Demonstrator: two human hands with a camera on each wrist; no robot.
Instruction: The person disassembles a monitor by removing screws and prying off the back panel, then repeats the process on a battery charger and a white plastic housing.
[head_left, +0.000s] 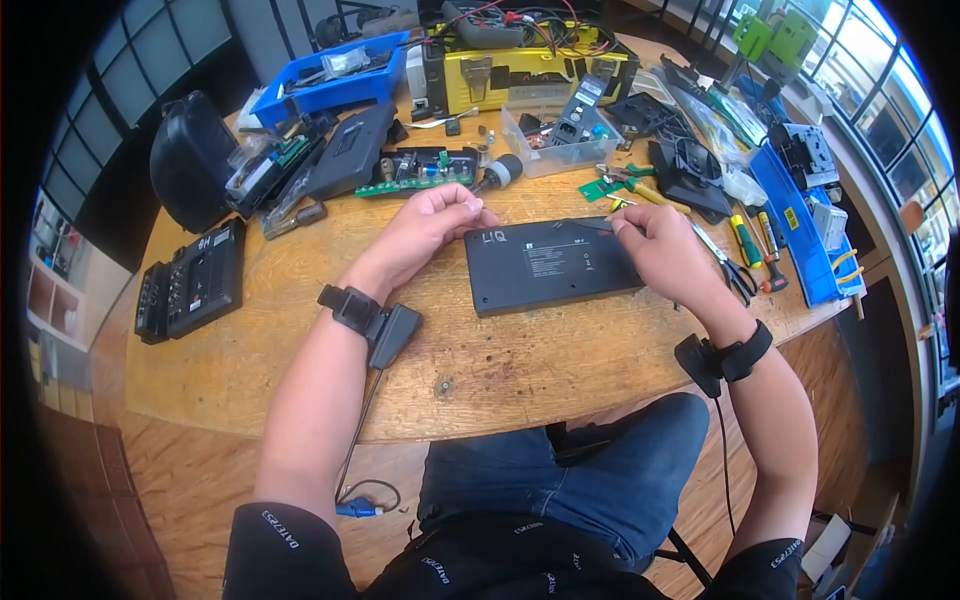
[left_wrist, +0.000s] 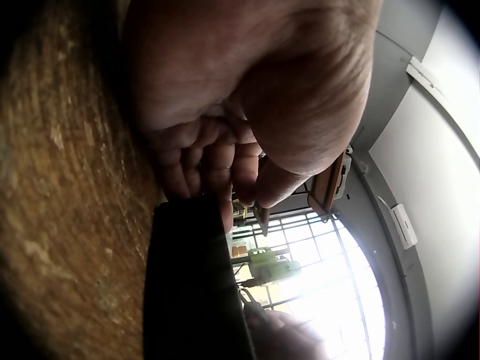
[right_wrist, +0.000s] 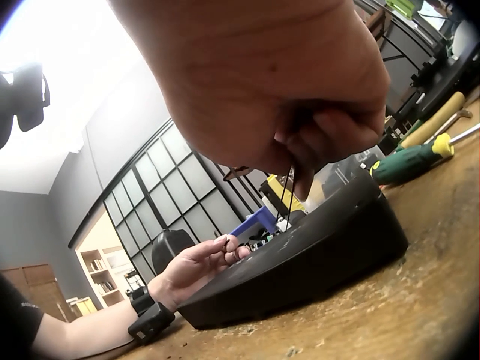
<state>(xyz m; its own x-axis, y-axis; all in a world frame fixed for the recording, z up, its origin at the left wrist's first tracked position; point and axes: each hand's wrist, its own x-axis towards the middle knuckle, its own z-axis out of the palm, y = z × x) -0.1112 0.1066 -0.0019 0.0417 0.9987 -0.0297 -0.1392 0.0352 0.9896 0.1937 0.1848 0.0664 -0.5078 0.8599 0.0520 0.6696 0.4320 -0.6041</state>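
Note:
A flat black plastic case (head_left: 550, 275) lies on the wooden table, its printed label upward and "LIQ" marked at the far left corner. My right hand (head_left: 662, 250) pinches dark tweezers (head_left: 583, 225) over the far part of the case. Their two thin prongs point down at its top in the right wrist view. My left hand (head_left: 428, 228) is by the far left corner, fingers loosely bent and fingertips right at the edge (left_wrist: 187, 204). Thumb and forefinger come close together there. The right fingertips partly hide the case's far right corner.
Behind the case lie a green circuit board (head_left: 420, 172), a clear plastic bin (head_left: 560, 140) and pliers (head_left: 640, 182). To the right are a green screwdriver (head_left: 745, 240) and a blue tray (head_left: 790, 225). Another black device (head_left: 195, 280) lies at the left.

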